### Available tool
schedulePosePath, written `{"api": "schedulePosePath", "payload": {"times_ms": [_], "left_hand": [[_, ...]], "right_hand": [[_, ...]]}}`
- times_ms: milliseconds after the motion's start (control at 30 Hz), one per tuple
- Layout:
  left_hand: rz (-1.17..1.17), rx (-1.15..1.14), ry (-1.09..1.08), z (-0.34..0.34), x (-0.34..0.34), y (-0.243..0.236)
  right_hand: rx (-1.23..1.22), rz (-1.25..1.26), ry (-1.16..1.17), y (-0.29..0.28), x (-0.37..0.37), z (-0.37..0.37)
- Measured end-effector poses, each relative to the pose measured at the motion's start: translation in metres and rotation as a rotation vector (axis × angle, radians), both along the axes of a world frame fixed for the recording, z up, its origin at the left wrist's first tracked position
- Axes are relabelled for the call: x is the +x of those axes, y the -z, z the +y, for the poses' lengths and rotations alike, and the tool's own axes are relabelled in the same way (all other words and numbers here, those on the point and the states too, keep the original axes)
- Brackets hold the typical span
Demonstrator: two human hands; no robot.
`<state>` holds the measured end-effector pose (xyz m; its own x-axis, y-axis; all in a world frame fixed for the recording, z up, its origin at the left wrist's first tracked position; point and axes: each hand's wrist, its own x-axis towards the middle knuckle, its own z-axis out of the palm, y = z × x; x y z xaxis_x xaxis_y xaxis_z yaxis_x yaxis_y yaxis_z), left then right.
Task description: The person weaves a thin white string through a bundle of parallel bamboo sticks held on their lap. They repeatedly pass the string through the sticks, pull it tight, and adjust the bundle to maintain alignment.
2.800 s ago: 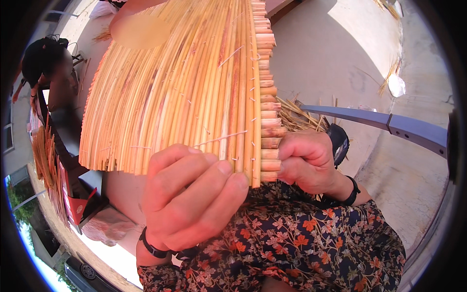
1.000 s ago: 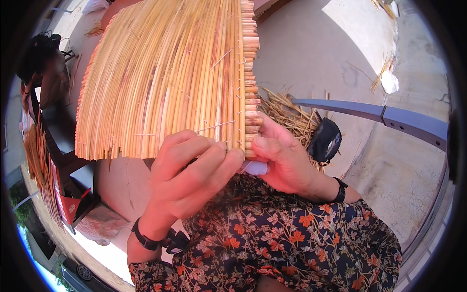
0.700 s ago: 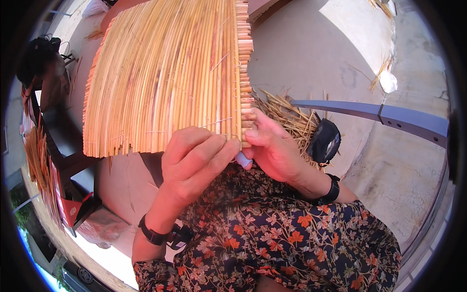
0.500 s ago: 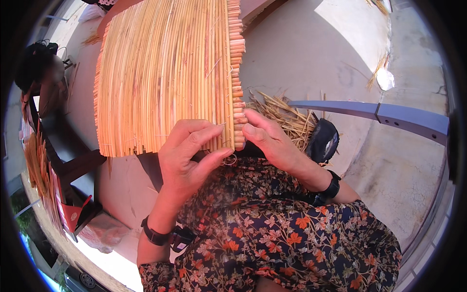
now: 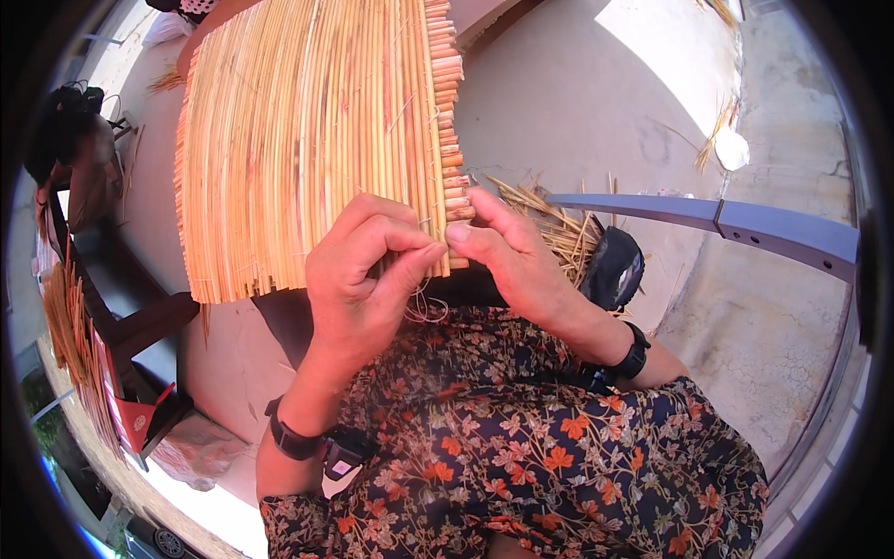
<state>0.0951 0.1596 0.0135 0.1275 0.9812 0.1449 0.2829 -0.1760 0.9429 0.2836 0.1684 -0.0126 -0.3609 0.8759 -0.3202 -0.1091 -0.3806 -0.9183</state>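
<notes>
A mat of straight golden straw stalks (image 5: 279, 140), bound with stitches of thin thread, spreads before me; its cut ends form the right edge. At its near right corner my left hand (image 5: 368, 252) is closed, thumb and forefinger pinched together over the border stalk. Loose pale thread (image 5: 426, 306) hangs in loops below those fingertips and appears to run into the pinch. My right hand (image 5: 510, 252) grips the cut ends on the right edge between thumb and fingers, its thumb tip close to the left fingertips. Whatever lies beneath the mat there is hidden.
Loose straw (image 5: 563, 238) lies on the floor to the right, beside a black object (image 5: 615, 268) and a blue-grey metal bar (image 5: 643, 207). On the left stand a dark wooden frame (image 5: 140, 321) and a bundle of stalks (image 5: 70, 317). A person (image 5: 84, 149) sits at the far left.
The left thumb and forefinger, slightly apart before, are now pressed together. Both hands have shifted a little up the edge, and more of the thread loop hangs in sight.
</notes>
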Motion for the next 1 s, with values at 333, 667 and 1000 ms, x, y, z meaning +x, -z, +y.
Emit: {"api": "schedulePosePath", "payload": {"times_ms": [333, 667, 1000], "left_hand": [[-0.736, -0.104, -0.103, 0.034, -0.055, -0.010], [-0.542, 0.121, -0.051, 0.042, -0.039, -0.053], [-0.106, -0.233, 0.155, 0.038, -0.006, 0.004]], "right_hand": [[0.459, -0.798, -0.181, -0.012, 0.034, 0.020], [0.242, 0.120, -0.328, -0.102, -0.026, 0.068], [0.787, 0.475, -0.150, -0.144, -0.081, 0.210]]}}
